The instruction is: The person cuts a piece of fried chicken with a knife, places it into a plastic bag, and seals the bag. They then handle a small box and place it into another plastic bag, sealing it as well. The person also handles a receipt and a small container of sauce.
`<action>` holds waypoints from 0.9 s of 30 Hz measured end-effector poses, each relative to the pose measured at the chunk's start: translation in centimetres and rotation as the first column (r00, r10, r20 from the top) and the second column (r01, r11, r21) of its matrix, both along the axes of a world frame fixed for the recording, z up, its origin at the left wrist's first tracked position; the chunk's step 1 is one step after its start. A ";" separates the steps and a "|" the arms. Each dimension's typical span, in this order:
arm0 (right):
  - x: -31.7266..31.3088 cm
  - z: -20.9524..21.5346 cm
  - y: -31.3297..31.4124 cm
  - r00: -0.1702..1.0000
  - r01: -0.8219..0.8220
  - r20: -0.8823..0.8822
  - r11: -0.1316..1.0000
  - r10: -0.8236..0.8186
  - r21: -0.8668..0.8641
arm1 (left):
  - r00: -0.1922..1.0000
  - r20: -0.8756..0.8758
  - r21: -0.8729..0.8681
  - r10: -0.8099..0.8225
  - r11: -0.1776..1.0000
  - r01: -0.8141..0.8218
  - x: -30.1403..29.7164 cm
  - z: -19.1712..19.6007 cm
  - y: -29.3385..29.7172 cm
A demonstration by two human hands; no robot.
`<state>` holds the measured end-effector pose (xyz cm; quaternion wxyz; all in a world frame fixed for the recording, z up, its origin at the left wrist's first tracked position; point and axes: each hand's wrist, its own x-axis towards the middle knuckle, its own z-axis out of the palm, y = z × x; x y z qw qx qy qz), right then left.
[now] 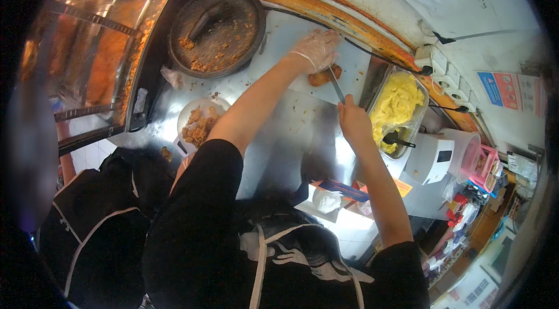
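The left hand [317, 48], in a thin clear glove, lies closed over a browned, crusted piece of fried food [324, 78] and hides its upper edge; what kind of food it is cannot be made out. The food rests on the far part of the steel desk [291, 128], near the orange-stained wall edge. The bare right hand [352, 119] is wrapped around the handle of a knife [336, 83], so the handle is covered; the narrow grey blade runs up to the food and touches it. The desk is smooth, shiny metal scattered with crumbs. To the left sits a round dark stone mortar [216, 30] with a pestle and orange-brown paste in it. Nearer, a white plate [201, 119] of crumbly fried bits is partly hidden by the left forearm. Right of the knife, a rectangular metal tray [399, 105] holds lumpy yellow food and a dark spoon. The glass case at left is blurred by glare.
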<state>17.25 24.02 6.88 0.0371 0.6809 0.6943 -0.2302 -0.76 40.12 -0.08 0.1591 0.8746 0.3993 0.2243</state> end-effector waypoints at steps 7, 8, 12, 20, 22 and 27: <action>-1.0 -3.3 1.6 0.998 0.056 0.028 0.998 -0.055 -0.035 | 0.985 -0.153 -0.031 -0.083 0.996 0.079 -0.2 -3.9 1.9; -1.3 -3.6 1.4 0.996 0.070 0.051 0.994 -0.066 -0.082 | 0.987 -0.142 -0.044 -0.075 0.997 0.070 0.0 -3.7 1.4; -0.5 -2.8 1.8 0.994 0.068 -0.086 0.998 -0.067 0.005 | 0.981 -0.185 0.001 -0.060 0.998 0.061 -0.1 -1.1 2.4; 1.1 -5.0 2.6 0.990 0.121 -0.071 0.992 -0.119 0.034 | 0.960 -0.259 0.058 -0.101 0.991 0.120 2.2 -2.6 4.4; 1.5 -5.8 2.0 0.986 0.147 -0.083 0.989 -0.144 0.033 | 0.949 -0.278 0.086 -0.146 0.981 0.176 2.4 -3.4 4.2; 1.0 -5.9 0.7 0.990 0.126 -0.083 0.983 -0.116 0.130 | 0.947 -0.309 -0.035 -0.090 0.996 0.083 2.6 -2.5 3.1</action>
